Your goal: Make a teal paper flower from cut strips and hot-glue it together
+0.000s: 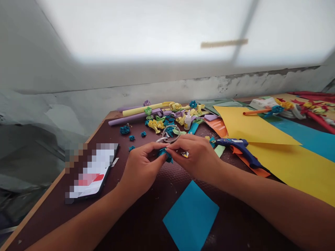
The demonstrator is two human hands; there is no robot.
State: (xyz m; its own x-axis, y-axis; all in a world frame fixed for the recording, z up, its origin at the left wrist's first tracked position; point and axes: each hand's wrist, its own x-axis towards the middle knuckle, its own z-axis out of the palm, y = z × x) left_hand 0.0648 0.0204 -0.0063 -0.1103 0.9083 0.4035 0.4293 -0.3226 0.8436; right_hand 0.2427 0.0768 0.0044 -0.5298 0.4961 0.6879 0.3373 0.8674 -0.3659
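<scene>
My left hand [140,169] and my right hand [195,157] meet above the dark brown table [146,223], both pinching a small crumpled piece of blue paper [165,154] between thumbs and fingertips. A roll of clear tape [171,133] lies just behind my fingers. A blue paper square [191,216] lies flat on the table in front of my wrists. A blue glue gun [240,148] rests to the right of my right hand.
A phone [92,172] lies at the left. Behind are small blue paper rosettes [125,130], yellow, purple and green paper bits, rolled paper tubes [142,109] and a glue bottle [187,121]. Large yellow [261,130], blue and orange sheets cover the right side.
</scene>
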